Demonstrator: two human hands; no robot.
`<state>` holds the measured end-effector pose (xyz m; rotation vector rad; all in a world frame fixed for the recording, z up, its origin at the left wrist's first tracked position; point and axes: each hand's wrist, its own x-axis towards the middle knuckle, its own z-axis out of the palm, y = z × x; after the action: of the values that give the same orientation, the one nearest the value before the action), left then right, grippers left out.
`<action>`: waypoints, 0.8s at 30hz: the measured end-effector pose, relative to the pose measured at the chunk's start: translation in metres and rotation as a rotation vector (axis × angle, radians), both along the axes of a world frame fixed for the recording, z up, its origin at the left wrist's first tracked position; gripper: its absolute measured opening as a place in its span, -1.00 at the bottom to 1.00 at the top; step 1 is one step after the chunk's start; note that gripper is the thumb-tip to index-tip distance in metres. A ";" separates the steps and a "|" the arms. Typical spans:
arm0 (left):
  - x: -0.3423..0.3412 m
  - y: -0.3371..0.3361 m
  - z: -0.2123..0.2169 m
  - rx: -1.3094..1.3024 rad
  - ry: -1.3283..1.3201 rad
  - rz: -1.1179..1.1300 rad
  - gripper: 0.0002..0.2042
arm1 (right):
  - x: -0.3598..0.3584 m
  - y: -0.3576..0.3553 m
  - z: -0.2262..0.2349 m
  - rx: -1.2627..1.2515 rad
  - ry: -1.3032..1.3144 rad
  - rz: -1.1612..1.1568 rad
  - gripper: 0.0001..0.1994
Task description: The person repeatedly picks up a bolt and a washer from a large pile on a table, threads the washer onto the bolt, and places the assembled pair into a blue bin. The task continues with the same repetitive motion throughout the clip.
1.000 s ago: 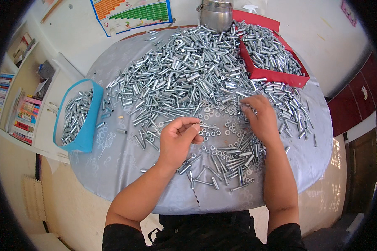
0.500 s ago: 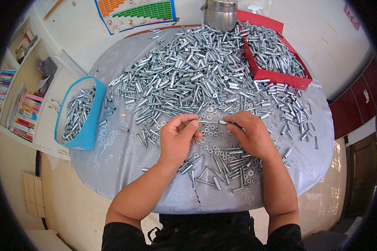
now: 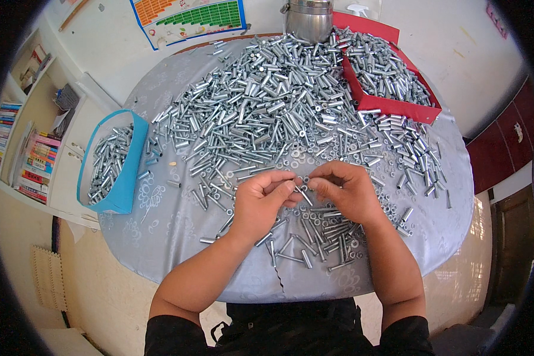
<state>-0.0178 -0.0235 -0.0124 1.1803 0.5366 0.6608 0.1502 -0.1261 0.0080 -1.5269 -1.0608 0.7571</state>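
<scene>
My left hand [image 3: 260, 200] is closed, thumb and forefinger pinching one end of a silver metal bolt [image 3: 304, 195], which slants down to the right. Close beside it, my right hand [image 3: 351, 193] has thumb and forefinger pinched together at the bolt's upper end; whatever is between those fingertips is too small to make out. Under and around both hands lie loose nuts and washers [image 3: 296, 155]. Nearer to me is a small group of long bolts [image 3: 332, 234]. Beyond the hands spreads a big heap of metal sleeves and bolts [image 3: 249, 107].
A blue box [image 3: 124, 184] holding metal sleeves stands at the left on the grey cloth-covered table [image 3: 160, 249]. At the back right is a red box [image 3: 397, 107] full of similar parts, with a steel canister [image 3: 308, 22] beside it. Bookshelves [image 3: 35, 154] stand left.
The hands have come closer together, the left moving right. The bolt, stretched level between both hands before, now tilts downward near the left fingertips.
</scene>
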 end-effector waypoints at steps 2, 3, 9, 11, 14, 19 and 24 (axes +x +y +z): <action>-0.001 0.001 0.000 -0.011 -0.014 0.024 -0.82 | 0.003 0.001 0.003 0.021 0.050 -0.044 -0.88; -0.001 0.003 0.001 -0.034 -0.024 0.037 -0.82 | 0.007 0.000 0.008 0.036 0.099 -0.090 -0.88; -0.002 0.013 -0.003 -0.233 -0.113 0.061 -0.82 | 0.014 -0.005 0.005 -0.035 -0.082 0.084 -0.82; -0.002 0.014 -0.003 -0.284 -0.146 0.060 -0.82 | 0.006 -0.004 0.011 -0.095 -0.153 0.129 -0.81; -0.003 0.016 -0.004 -0.333 -0.190 0.038 -0.82 | 0.004 -0.003 0.010 -0.085 -0.155 0.133 -0.82; -0.002 0.015 -0.006 -0.254 -0.078 0.019 -0.81 | 0.002 -0.003 0.005 -0.015 -0.083 0.102 -0.85; -0.003 0.014 0.000 -0.188 0.040 -0.048 -0.80 | 0.003 -0.003 0.006 -0.021 0.095 0.027 -0.86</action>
<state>-0.0207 -0.0090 -0.0126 1.0282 0.5890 0.5345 0.1532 -0.1287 0.0142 -1.4828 -1.0073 0.8535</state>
